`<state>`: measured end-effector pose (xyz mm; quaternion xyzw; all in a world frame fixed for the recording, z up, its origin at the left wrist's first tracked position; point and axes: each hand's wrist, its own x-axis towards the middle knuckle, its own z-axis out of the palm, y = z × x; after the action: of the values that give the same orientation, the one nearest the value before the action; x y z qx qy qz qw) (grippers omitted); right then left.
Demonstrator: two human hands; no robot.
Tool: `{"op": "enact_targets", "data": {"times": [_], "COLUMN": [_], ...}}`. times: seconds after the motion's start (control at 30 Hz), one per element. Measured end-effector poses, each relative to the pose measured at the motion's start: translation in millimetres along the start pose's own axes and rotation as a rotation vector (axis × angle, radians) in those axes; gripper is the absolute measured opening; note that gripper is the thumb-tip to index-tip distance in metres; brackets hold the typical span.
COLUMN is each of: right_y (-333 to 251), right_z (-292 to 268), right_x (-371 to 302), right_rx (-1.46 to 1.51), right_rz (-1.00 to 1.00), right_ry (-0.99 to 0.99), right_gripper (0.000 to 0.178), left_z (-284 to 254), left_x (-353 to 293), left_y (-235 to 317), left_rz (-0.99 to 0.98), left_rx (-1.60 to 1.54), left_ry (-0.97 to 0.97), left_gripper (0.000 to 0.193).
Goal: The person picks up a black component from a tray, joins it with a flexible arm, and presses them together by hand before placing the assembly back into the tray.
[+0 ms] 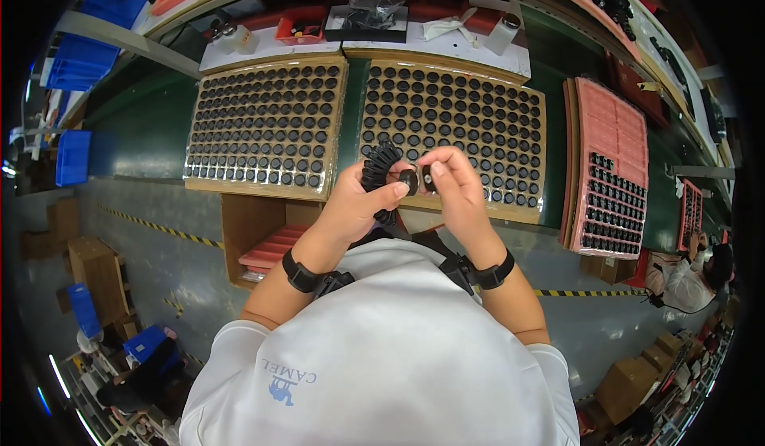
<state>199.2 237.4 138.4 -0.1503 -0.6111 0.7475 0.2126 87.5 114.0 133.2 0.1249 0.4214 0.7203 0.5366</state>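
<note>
My left hand (347, 205) is closed on a bunch of black ribbed ring-shaped parts (381, 164), which curves up over its fingers. Between its thumb and fingertips sits a black round part (409, 180). Close beside it, my right hand (462, 193) pinches a small black round piece (429, 178) with a light spot in its middle. Both hands are over the near edge of the right cardboard-based tray (510, 213), which bears rows of black round parts. Another such tray (255, 188) lies to the left.
A pink tray (612, 115), partly filled with black parts, lies at right. Behind the trays stand a red bin (288, 38), a black box (344, 35) with clear plastic and a white bottle (504, 35). A cardboard box (233, 235) is below left; another person (689, 283) is far right.
</note>
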Motion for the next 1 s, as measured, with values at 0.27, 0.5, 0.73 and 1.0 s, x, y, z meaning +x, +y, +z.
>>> {"op": "enact_targets", "data": {"times": [0.27, 0.5, 0.73, 1.0], "right_y": [7, 3, 14, 1], "right_z": [-3, 0, 5, 4], "right_x": [0, 1, 0, -3], "right_rx": [-0.105, -0.028, -0.038, 0.066], "right_rz": [-0.005, 0.014, -0.067, 0.048], "right_ry": [-0.037, -0.016, -0.027, -0.100], "right_gripper": [0.011, 0.011, 0.015, 0.022], "left_z": [-5, -3, -3, -7], "left_x": [-2, -4, -3, -5], "left_y": [1, 2, 2, 2], "left_rz": [-0.032, 0.026, 0.023, 0.020], "left_rx": [0.005, 0.115, 0.075, 0.023], "left_ry": [-0.017, 0.060, 0.029, 0.026], "left_gripper": [0.029, 0.029, 0.030, 0.030]}}
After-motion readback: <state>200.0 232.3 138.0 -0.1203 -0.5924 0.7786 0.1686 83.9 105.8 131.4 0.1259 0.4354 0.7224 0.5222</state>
